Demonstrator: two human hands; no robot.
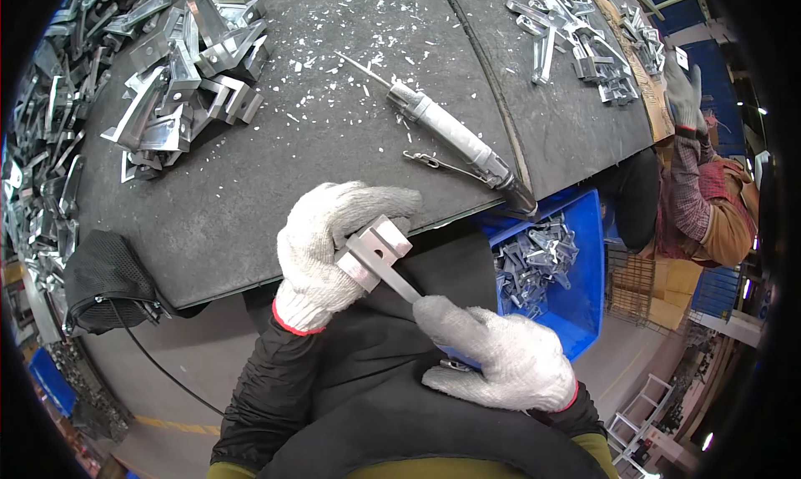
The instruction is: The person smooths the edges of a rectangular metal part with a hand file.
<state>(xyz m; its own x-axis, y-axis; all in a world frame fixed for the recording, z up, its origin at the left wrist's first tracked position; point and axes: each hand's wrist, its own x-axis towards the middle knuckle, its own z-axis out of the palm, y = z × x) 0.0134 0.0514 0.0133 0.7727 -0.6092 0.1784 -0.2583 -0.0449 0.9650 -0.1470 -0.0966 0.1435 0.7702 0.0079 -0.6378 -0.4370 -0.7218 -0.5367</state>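
In my left hand [321, 245], gloved in white knit with a red cuff, is a small silvery metal bracket [395, 231] with a hole in it. My right hand [509, 354], gloved alike, is closed around a hand tool with a flat metal blade [395, 280] and a bit of blue handle [460, 356] showing. The index finger stretches along the tool, whose blade meets the bracket; most of the handle is hidden in the palm. Both hands are above my lap at the table's near edge.
A grey pen-shaped power tool [450, 128] with a thin tip lies on the dark table [250, 220] among pale shavings. Metal brackets [188, 70] are heaped at left, more [584, 45] at far right. Below, a blue bin [591, 270] holds metal parts. A co-worker's sleeve [692, 187] shows at right.
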